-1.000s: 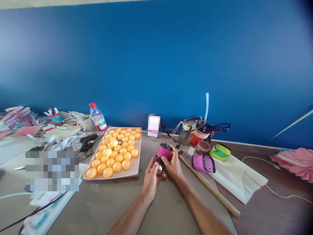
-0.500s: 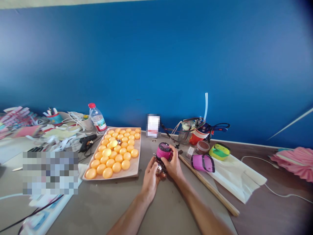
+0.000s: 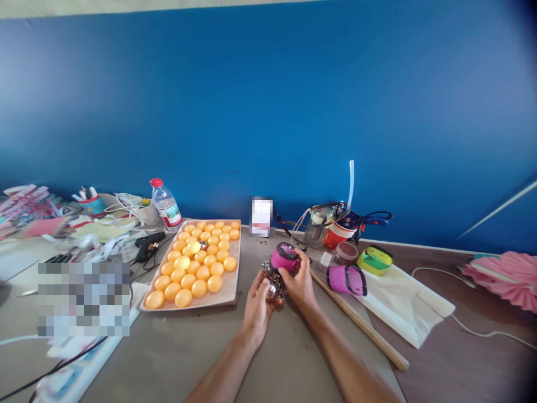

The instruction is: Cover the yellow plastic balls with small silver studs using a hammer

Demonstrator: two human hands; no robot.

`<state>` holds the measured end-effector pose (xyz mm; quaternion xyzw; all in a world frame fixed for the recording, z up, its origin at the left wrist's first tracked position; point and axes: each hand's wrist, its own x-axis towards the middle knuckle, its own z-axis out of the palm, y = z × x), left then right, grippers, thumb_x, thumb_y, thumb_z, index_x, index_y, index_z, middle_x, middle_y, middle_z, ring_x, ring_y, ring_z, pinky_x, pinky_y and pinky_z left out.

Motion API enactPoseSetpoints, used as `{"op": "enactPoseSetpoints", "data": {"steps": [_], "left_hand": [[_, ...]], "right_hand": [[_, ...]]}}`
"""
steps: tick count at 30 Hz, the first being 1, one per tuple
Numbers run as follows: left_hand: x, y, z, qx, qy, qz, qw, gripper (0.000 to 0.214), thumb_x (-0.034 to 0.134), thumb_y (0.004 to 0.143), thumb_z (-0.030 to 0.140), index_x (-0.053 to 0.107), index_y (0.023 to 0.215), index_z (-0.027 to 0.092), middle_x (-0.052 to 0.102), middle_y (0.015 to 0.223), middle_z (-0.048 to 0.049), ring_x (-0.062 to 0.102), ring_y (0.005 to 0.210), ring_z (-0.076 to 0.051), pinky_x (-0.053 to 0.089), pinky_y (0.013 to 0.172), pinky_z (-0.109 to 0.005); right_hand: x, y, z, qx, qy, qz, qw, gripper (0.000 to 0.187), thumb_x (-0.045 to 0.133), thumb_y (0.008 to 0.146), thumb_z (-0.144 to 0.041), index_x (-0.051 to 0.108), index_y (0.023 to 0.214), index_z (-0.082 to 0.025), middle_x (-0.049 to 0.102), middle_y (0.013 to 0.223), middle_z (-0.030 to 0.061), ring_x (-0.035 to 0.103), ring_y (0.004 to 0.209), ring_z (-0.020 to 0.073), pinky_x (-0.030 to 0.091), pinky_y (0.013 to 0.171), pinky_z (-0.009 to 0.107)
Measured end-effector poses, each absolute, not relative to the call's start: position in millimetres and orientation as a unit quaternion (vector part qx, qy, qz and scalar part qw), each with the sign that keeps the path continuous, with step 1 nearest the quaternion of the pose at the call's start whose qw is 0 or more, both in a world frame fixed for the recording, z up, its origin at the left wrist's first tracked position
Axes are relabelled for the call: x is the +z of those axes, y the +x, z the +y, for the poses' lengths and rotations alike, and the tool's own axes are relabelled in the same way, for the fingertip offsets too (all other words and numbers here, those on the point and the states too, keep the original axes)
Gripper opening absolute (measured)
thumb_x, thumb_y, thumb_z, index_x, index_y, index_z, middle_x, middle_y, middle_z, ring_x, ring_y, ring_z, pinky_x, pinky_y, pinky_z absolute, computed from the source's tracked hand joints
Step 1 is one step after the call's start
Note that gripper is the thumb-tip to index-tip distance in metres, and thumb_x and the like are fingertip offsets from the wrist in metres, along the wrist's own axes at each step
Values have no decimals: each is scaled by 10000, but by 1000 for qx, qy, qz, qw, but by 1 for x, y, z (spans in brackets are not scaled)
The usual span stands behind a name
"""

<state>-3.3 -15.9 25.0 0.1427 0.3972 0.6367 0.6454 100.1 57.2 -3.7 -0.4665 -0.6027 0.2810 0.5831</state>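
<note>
In the head view, my left hand (image 3: 258, 299) is closed around a shiny silver-and-dark sequined bunch (image 3: 273, 285); its exact kind is unclear. My right hand (image 3: 301, 284) grips a purple round piece with black bands (image 3: 283, 258), thumb in front and fingers over its right side. The purple piece is tilted and touches the top of the sequined bunch. My palms hide parts of both. Right of my hands lies another purple piece with black trim (image 3: 346, 280), beside a yellow-green one with dark trim (image 3: 375, 260).
A shallow tray (image 3: 239, 268) of orange balls stands left of my hands, a water bottle (image 3: 166, 207) behind it. Rightward lie a wooden stick (image 3: 364, 324), white paper (image 3: 413, 308) and a small round jar (image 3: 346, 253). A black glue gun (image 3: 147, 246) and clutter fill the left.
The purple piece has tipped and shifted slightly right in my right hand, and more of the sequined bunch shows beneath it. My left hand stays nearly still.
</note>
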Motion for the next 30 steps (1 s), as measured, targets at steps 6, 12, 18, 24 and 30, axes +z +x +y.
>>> {"op": "enactPoseSetpoints", "data": {"steps": [6, 12, 18, 24, 30], "left_hand": [[25, -3, -16, 635, 142, 402, 645, 711, 690, 685, 347, 388, 1308, 182, 601, 748, -12, 523, 464, -93, 461, 497, -262], [26, -2, -16, 638, 142, 402, 642, 708, 701, 668, 365, 419, 1297, 202, 599, 737, -4, 508, 455, -86, 455, 491, -262], [28, -3, -17, 637, 136, 405, 642, 679, 701, 671, 354, 444, 1280, 200, 621, 798, -27, 518, 469, -86, 456, 495, -258], [29, -2, -17, 638, 137, 404, 641, 699, 698, 673, 354, 422, 1291, 183, 613, 742, -14, 521, 460, -98, 455, 492, -266], [30, -2, -17, 658, 133, 404, 622, 637, 682, 683, 391, 462, 1259, 230, 630, 927, -49, 505, 463, -68, 464, 494, -259]], "right_hand": [[-2, 103, 60, 307, -456, -553, 626, 608, 608, 746, -299, 334, 1274, -172, 498, 1209, 146, 550, 1047, 239, 456, 896, 426], [-3, 108, 67, 321, -456, -510, 655, 619, 612, 751, -354, 329, 1270, -170, 526, 1163, 146, 572, 1013, 234, 470, 883, 433], [-5, 111, 70, 324, -458, -512, 651, 624, 603, 757, -366, 324, 1282, -178, 547, 1136, 130, 579, 1000, 228, 477, 873, 428], [-3, 111, 67, 307, -465, -526, 643, 628, 617, 748, -358, 344, 1283, -175, 525, 1178, 142, 575, 998, 231, 466, 883, 435], [1, 113, 67, 301, -476, -520, 642, 632, 619, 748, -372, 351, 1284, -172, 534, 1163, 136, 579, 978, 222, 468, 869, 413]]}}
